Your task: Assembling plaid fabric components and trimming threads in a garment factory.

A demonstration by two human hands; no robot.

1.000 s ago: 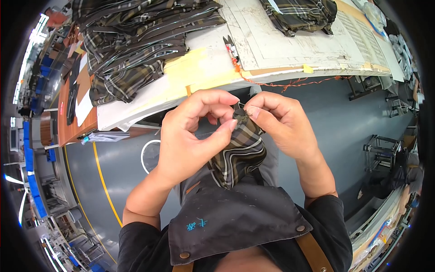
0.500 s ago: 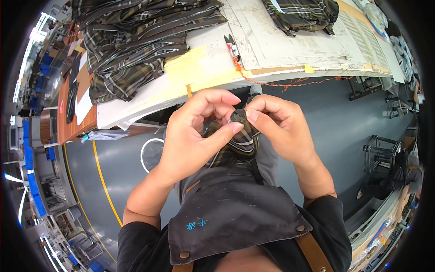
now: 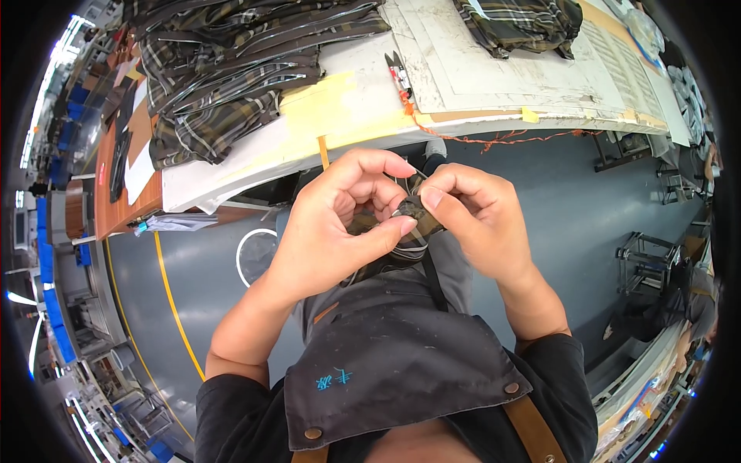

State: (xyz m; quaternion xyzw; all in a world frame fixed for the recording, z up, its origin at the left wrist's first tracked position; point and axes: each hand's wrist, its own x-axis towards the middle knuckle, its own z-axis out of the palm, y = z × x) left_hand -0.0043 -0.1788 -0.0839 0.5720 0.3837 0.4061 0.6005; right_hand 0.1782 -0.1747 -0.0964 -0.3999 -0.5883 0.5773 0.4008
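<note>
A dark plaid garment (image 3: 413,248) with olive, black and white lines hangs in front of my apron, bunched between both hands. My left hand (image 3: 328,228) curls around its upper edge, thumb and fingertips closing on the fabric. From the other side my right hand (image 3: 482,220) pinches the same bunched cloth between thumb and forefinger. The fingertips of the two hands are close together, with a small bit of cloth between them. Most of the garment's lower part is hidden behind my left hand and thumb.
Ahead is a white worktable (image 3: 347,104) bearing a pile of plaid garments (image 3: 224,69) at left and another folded plaid garment (image 3: 525,23) at right. A small pointed tool (image 3: 399,77) lies between them, with an orange cord (image 3: 494,141) along the edge. A metal-framed stool (image 3: 644,258) stands at right.
The garment's bunched edge has been drawn up slightly and turned between my fingers. Both hands stay in nearly the same place, still gripping it.
</note>
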